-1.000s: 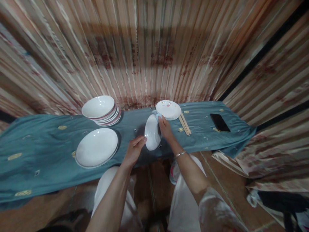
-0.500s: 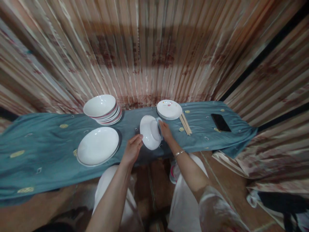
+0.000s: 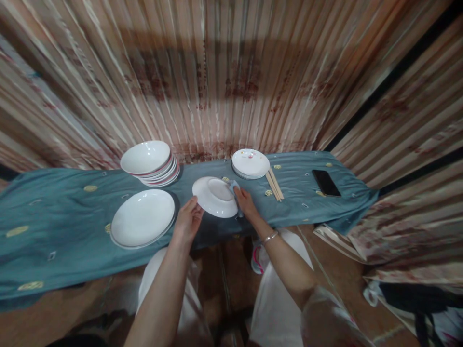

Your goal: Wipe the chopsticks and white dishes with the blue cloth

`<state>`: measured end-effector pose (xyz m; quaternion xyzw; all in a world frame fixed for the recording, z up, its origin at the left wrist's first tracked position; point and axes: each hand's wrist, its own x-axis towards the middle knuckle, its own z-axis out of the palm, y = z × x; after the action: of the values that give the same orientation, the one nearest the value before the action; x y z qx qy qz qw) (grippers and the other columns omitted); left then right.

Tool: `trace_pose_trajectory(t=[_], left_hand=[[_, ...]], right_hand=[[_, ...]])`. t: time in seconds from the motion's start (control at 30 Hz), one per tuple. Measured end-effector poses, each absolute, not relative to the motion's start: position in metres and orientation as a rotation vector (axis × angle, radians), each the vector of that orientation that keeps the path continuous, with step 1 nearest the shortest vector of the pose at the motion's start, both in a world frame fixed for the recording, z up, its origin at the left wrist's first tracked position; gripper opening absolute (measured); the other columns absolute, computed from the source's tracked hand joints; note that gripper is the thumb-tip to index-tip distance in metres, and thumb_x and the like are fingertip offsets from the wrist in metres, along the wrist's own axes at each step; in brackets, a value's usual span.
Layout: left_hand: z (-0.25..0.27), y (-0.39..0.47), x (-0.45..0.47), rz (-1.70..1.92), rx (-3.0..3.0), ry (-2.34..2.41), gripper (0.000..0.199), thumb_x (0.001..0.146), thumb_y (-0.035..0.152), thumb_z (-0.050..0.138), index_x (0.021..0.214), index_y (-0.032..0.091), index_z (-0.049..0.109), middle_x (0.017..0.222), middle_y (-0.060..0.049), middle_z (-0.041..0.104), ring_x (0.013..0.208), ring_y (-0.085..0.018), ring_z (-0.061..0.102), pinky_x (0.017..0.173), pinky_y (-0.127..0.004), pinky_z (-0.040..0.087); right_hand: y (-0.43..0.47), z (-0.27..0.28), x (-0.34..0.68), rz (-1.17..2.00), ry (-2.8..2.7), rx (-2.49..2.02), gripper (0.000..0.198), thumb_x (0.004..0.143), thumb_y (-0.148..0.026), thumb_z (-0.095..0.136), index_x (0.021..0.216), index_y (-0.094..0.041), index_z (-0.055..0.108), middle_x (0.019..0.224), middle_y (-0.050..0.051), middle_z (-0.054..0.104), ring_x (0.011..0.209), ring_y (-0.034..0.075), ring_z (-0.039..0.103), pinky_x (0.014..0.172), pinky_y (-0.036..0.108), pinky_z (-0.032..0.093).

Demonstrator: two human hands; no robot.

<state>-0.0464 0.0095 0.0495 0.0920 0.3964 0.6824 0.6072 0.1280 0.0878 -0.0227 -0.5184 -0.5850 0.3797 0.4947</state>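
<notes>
A white bowl (image 3: 206,195) is tilted with its underside and foot ring facing up toward me, above the front part of the cloth-covered table. My left hand (image 3: 188,217) pinches its left rim between thumb and fingers. At the bowl's right edge, my right hand (image 3: 245,200) is closed on a small pale blue cloth (image 3: 233,184), pressed to the rim; most of the cloth is hidden behind the hand and bowl. Left of my left hand lie large white plates (image 3: 142,219), stacked. Behind them stands a pile of white bowls (image 3: 146,158) with reddish rims.
Small flower-patterned plates (image 3: 250,163) are stacked at the back of the table, with wooden chopsticks (image 3: 275,184) beside them. Farther right lies a black phone (image 3: 326,183). A teal tablecloth (image 3: 77,231) covers the long table, and a pleated curtain (image 3: 217,86) hangs directly behind.
The bowl has turned and tilted, its underside now facing more upward, and shifted slightly left. My left hand moved left with it. My right hand and the cloth still meet its right edge.
</notes>
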Motion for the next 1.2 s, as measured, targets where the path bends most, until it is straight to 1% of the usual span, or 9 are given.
trace_pose_trajectory(t=[0.17,0.3,0.4,0.47,0.57,0.73,0.93,1.07,1.2], left_hand=[[0.048,0.011,-0.045,1.596,0.185,0.928,0.014,0.084,0.007,0.055,0.075,0.012,0.065,0.076,-0.004,0.072,0.073,-0.01,0.067,0.086,-0.026,0.05],[0.046,0.011,-0.044,1.618,0.203,0.944,0.009,0.081,0.008,0.059,0.075,0.012,0.064,0.075,-0.005,0.072,0.073,-0.012,0.068,0.087,-0.029,0.051],[0.047,0.011,-0.043,1.625,0.194,0.958,0.009,0.08,0.008,0.06,0.074,0.013,0.064,0.072,-0.003,0.071,0.071,-0.011,0.067,0.084,-0.027,0.052],[0.05,0.011,-0.042,1.625,0.183,0.964,0.013,0.082,0.007,0.056,0.072,0.013,0.063,0.07,-0.003,0.071,0.07,-0.01,0.067,0.081,-0.025,0.053],[0.054,0.01,-0.041,1.625,0.171,0.969,0.021,0.086,0.006,0.049,0.071,0.012,0.063,0.069,-0.004,0.071,0.068,-0.009,0.067,0.077,-0.022,0.053],[0.054,0.01,-0.039,1.631,0.169,0.99,0.019,0.085,0.005,0.051,0.073,0.011,0.065,0.071,-0.004,0.071,0.066,-0.009,0.067,0.07,-0.019,0.052],[0.053,0.01,-0.036,1.614,0.204,1.002,0.013,0.082,0.006,0.056,0.074,0.01,0.066,0.075,-0.005,0.072,0.066,-0.01,0.066,0.072,-0.022,0.052],[0.054,0.008,-0.034,1.595,0.266,1.002,0.01,0.078,0.008,0.059,0.072,0.011,0.066,0.071,-0.004,0.071,0.063,-0.009,0.065,0.07,-0.021,0.051],[0.052,0.007,-0.034,1.586,0.37,0.985,0.005,0.069,0.014,0.07,0.068,0.013,0.066,0.066,-0.002,0.068,0.061,-0.01,0.063,0.067,-0.021,0.05]], right_hand=[[0.066,-0.024,0.123,0.901,-1.487,-1.363,0.051,0.089,-0.059,0.034,0.093,-0.019,0.066,0.089,0.007,0.07,0.09,0.024,0.065,0.084,0.04,0.05],[0.05,-0.028,0.114,0.843,-1.498,-1.368,0.057,0.091,-0.06,0.029,0.111,-0.018,0.062,0.108,0.012,0.068,0.105,0.026,0.062,0.094,0.042,0.047],[0.039,-0.03,0.109,0.839,-1.506,-1.329,0.063,0.092,-0.06,0.028,0.125,-0.014,0.054,0.125,0.015,0.061,0.12,0.026,0.054,0.104,0.044,0.04],[0.03,-0.03,0.106,0.841,-1.527,-1.3,0.066,0.092,-0.059,0.027,0.134,-0.011,0.047,0.136,0.016,0.052,0.13,0.026,0.046,0.111,0.044,0.032],[0.017,-0.029,0.105,0.816,-1.599,-1.257,0.068,0.094,-0.057,0.026,0.141,-0.01,0.037,0.146,0.016,0.039,0.139,0.025,0.032,0.115,0.045,0.025],[0.0,-0.028,0.102,0.715,-1.766,-1.243,0.062,0.097,-0.047,0.026,0.148,-0.012,0.023,0.155,0.016,0.022,0.145,0.025,0.018,0.116,0.05,0.021],[-0.007,-0.02,0.1,0.503,-1.992,-1.136,0.058,0.098,-0.036,0.027,0.151,-0.015,0.013,0.158,0.014,0.013,0.147,0.024,0.008,0.117,0.051,0.02],[-0.004,-0.014,0.099,0.38,-2.084,-1.068,0.059,0.098,-0.033,0.029,0.151,-0.017,0.008,0.158,0.014,0.014,0.146,0.025,0.009,0.116,0.052,0.023],[0.002,-0.008,0.098,0.352,-2.103,-1.044,0.059,0.098,-0.034,0.03,0.151,-0.016,0.011,0.156,0.015,0.019,0.145,0.025,0.015,0.115,0.051,0.026]])
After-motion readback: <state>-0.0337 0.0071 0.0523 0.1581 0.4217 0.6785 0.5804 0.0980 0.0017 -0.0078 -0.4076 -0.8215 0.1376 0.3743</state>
